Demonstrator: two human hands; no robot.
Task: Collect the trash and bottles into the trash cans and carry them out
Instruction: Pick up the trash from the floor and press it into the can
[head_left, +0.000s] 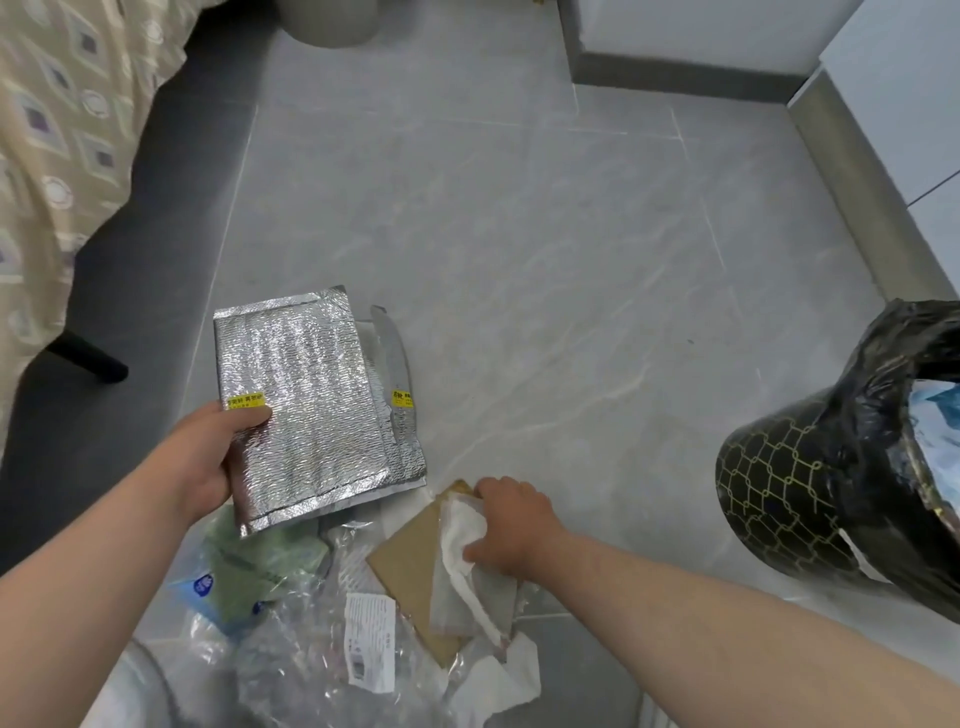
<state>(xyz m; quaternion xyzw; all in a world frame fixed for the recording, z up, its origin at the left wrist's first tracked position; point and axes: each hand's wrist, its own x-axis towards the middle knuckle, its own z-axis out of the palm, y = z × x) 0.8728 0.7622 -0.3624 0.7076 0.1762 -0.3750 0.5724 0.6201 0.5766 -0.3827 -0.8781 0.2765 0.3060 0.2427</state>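
Observation:
My left hand grips a silver foil insulated bag by its left edge, held just above the floor; a second foil bag shows behind it. My right hand presses on white tissue and a brown cardboard piece, fingers closing on them. Below lies a heap of clear plastic wrap with a white label, plus a green and blue packet. A black trash can with gold pattern and black liner stands tilted at the right, some trash inside.
A bed with a patterned beige cover and a dark bed leg fill the left. A pale round bin stands at the top. White cabinets with grey skirting line the right wall. Grey tiled floor lies between.

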